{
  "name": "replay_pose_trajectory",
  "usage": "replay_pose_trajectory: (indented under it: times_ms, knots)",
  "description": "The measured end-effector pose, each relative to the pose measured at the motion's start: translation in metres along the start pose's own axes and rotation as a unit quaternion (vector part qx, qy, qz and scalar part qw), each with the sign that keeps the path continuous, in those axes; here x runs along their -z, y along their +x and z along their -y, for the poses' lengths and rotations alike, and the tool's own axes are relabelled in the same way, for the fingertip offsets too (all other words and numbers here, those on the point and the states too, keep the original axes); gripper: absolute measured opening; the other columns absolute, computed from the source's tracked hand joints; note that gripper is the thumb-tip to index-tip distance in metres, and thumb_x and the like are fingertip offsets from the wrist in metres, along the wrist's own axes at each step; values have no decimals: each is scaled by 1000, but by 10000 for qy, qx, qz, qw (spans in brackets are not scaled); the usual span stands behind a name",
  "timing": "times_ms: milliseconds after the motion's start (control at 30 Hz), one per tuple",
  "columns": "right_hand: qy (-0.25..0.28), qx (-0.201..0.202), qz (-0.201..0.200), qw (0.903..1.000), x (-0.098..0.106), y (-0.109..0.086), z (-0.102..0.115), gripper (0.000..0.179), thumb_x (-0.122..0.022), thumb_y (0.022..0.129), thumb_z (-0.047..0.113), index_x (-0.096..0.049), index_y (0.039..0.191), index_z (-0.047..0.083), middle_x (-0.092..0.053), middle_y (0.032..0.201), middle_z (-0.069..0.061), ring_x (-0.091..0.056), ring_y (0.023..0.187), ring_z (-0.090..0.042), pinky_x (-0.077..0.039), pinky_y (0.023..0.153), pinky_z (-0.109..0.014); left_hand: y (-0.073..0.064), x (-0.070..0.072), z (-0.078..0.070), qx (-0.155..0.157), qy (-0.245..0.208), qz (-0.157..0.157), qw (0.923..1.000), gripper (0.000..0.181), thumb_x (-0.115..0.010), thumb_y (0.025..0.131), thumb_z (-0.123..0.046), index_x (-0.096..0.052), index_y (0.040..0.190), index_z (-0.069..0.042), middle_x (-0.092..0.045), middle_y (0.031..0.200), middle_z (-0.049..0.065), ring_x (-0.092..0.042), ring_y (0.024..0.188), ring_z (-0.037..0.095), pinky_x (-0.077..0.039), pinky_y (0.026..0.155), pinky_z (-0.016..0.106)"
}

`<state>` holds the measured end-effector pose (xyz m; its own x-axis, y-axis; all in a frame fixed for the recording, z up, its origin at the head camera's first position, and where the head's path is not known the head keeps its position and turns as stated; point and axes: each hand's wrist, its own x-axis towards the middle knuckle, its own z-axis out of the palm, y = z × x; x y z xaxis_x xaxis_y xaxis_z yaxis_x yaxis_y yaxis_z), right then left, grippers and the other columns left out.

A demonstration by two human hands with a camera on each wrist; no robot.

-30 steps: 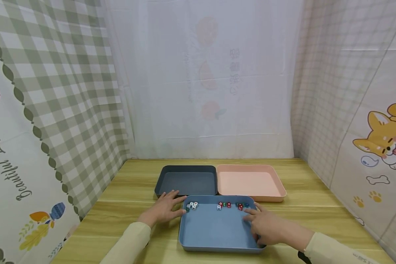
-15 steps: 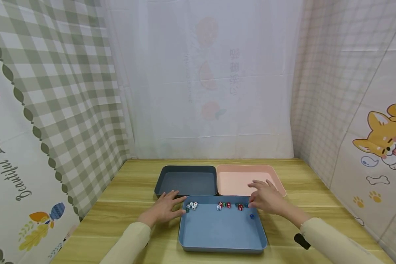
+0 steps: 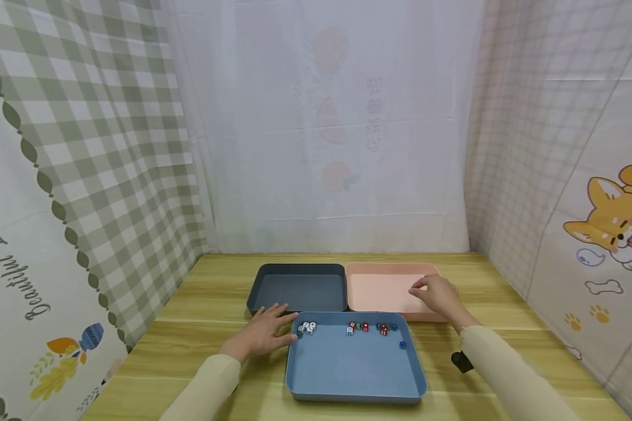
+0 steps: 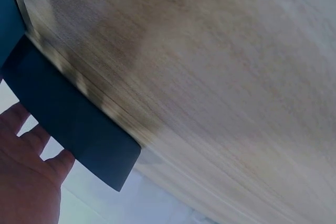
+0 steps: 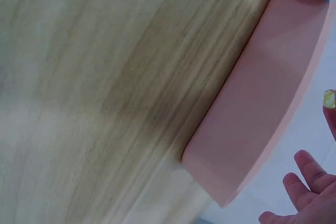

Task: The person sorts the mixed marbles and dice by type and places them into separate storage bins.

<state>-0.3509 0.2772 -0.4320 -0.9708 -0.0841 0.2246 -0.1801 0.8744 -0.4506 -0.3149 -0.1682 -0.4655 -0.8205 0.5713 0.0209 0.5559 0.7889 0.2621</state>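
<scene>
Over the right part of the pink tray [image 3: 368, 286], my right hand [image 3: 438, 297] pinches a small yellowish die [image 5: 329, 98] between thumb and finger. The other fingers are spread in the right wrist view. My left hand [image 3: 263, 332] lies with fingers outstretched, its fingertips at the dark tray [image 3: 295, 289] and its thumb at the left rim of the blue tray [image 3: 355, 374]. White dice [image 3: 306, 327] sit in the blue tray's far left corner. Red dice [image 3: 366, 327] and green ones lie along its far side. A single blue die [image 3: 402, 345] is near its right wall.
The dark and pink trays stand side by side behind the blue one on a wood-grain table [image 3: 210, 304]. A checked curtain [image 3: 110, 117] hangs at the left, with white cloth behind and a dog-print cloth [image 3: 569, 193] on the right.
My right hand has lifted from the blue tray's right side and moved away over the pink tray. A blue die it covered now shows. The left hand has stayed still.
</scene>
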Motion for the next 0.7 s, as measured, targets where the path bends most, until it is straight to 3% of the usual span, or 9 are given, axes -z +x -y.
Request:
replay_pose_trajectory:
  times_ms: [300, 700]
  knots:
    - [-51, -355, 53, 9993, -8, 2, -2, 21, -71, 92, 23, -77, 99, 4, -71, 105, -15, -62, 93, -36, -39, 75, -54, -2, 2, -3, 17, -113, -17, 9999, 63, -53, 99, -52, -47, 149, -15, -35, 156, 17, -26, 145, 41, -16, 114, 64]
    - [100, -381, -83, 9992, -19, 7, -8, 21, -69, 93, 23, -78, 102, 6, -69, 114, -19, -61, 102, -40, -41, 75, -55, 1, -1, 0, -11, -178, -36, 9998, 63, -52, 99, -53, -47, 150, -15, -33, 157, 18, -26, 145, 40, -14, 115, 63]
